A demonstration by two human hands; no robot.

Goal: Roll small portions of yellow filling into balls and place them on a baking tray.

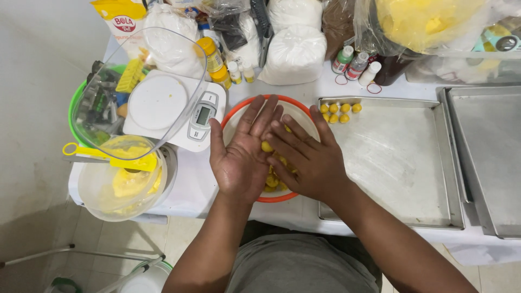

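Note:
My left hand (241, 154) lies palm up over an orange-rimmed bowl (247, 108), and my right hand (306, 160) presses across it, palm down. Between the two palms sits a small yellow dough ball (267, 146). More yellow dough pieces (273, 180) lie in the bowl under my hands. Several finished yellow balls (339, 112) sit in two short rows at the far left corner of a metal baking tray (401, 163).
A white kitchen scale (173, 108) with a clear bowl tipped over it stands at the left. A clear tub with yellow dough and a yellow spatula (116, 160) sits at the front left. Flour bags, small bottles and a second tray (488, 152) line the back and right.

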